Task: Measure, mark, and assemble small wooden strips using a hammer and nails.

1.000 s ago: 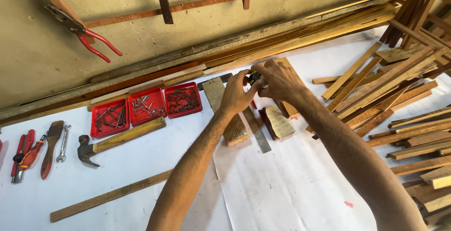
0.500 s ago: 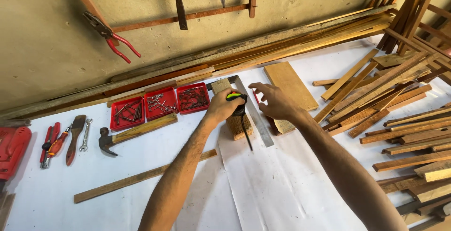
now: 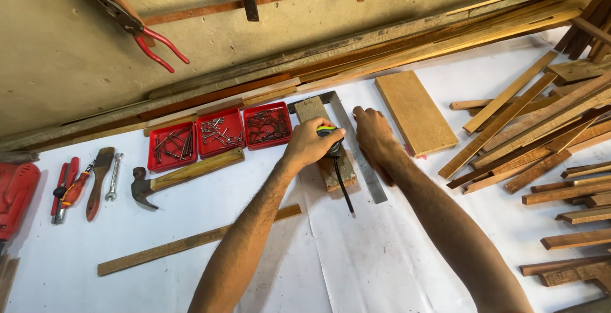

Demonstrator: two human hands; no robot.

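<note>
My left hand [image 3: 307, 146] grips a small black and yellow tape measure [image 3: 331, 139] and holds it down on a short wooden block [image 3: 338, 172]. A black wrist strap [image 3: 344, 195] trails from the tape toward me. My right hand [image 3: 373, 133] lies fingers-down just right of the block, pressing on the blade of a steel try square [image 3: 368, 176] that runs alongside it. The square's dark stock sits at the block's far end.
A flat plank [image 3: 415, 113] lies right of my hands, with several wood slats [image 3: 541, 128] beyond. On the left are three red nail trays [image 3: 219, 132], a hammer [image 3: 181, 174], a long strip [image 3: 191, 243], hand tools [image 3: 83, 182] and a red power tool [image 3: 16, 192]. Pliers [image 3: 137, 30] hang on the wall.
Both hands came down from above the plank onto the block and square. The left hand has set the tape measure on the block, and the plank now lies uncovered.
</note>
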